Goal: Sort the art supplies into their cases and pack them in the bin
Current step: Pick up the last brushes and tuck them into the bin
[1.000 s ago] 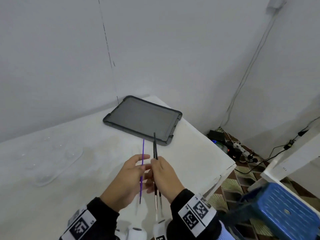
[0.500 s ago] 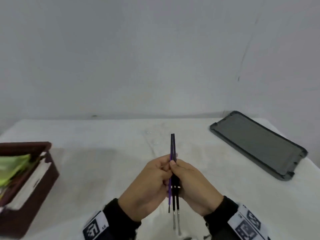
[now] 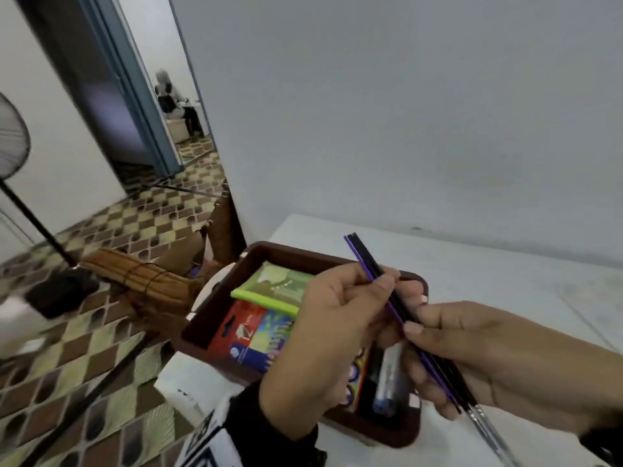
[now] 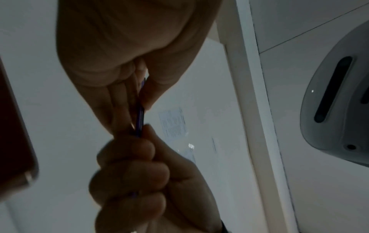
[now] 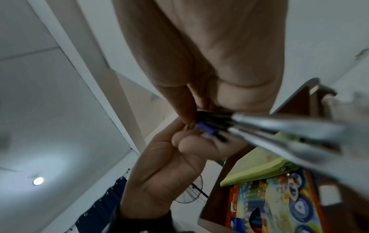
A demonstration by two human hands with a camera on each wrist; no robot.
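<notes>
Right now left hand [image 3: 332,318] and right hand [image 3: 499,362] both pinch the paintbrushes [image 3: 381,281] above the bin [image 3: 215,318] at the bench's left edge (loose bundle), so a slack pinch could let one slide out.

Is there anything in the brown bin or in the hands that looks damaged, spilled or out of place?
Nothing stands out. Both the left hand and right hand hold the paintbrushes together over the brown bin, where the green case and coloured box lie flat.
</notes>
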